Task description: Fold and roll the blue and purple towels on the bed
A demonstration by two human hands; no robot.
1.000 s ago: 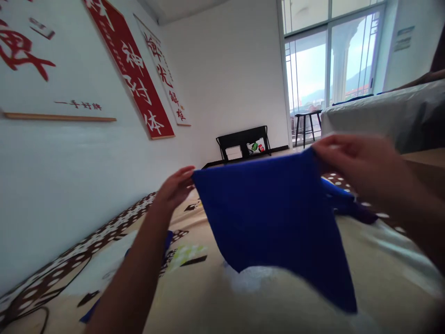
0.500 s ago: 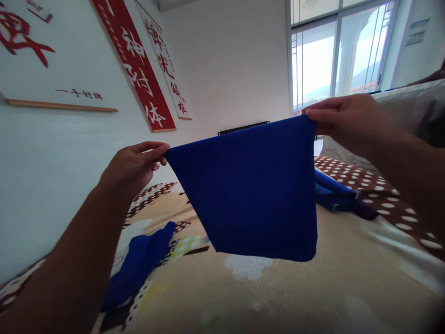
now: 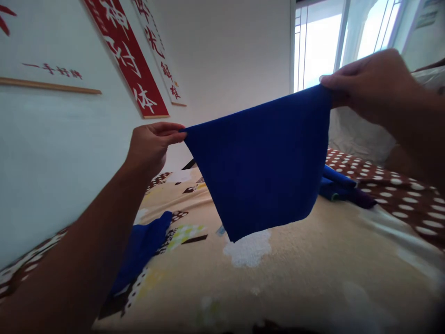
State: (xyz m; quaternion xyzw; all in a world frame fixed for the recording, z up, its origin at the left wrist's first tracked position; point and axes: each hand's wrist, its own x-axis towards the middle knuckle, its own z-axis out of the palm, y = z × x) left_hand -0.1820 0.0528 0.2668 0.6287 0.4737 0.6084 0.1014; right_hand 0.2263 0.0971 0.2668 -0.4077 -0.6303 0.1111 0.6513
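A blue cloth (image 3: 260,167) hangs stretched between my two hands, above the bed. My left hand (image 3: 151,146) pinches its upper left corner between thumb and fingers. Its upper right corner is pinched in my right hand (image 3: 368,81), which is held higher, so the top edge slopes up to the right. The lower edge hangs free, clear of the blanket, with a pointed left corner and a rounded right one. Beside my left forearm lies a crumpled blue cloth (image 3: 148,241), partly hidden by the arm.
A beige patterned blanket (image 3: 292,278) covers the bed, with brown polka-dot fabric (image 3: 399,192) along the right. Rolled blue and dark cloths (image 3: 342,188) lie on the right side. A white wall with a red hanging scroll (image 3: 121,55) stands left; a window (image 3: 318,46) is at the back.
Both hands have risen and shifted right with the blue cloth, the right hand more, so the top edge slopes more steeply. The cloth's lower edge has swung up. The camera view has tilted downward.
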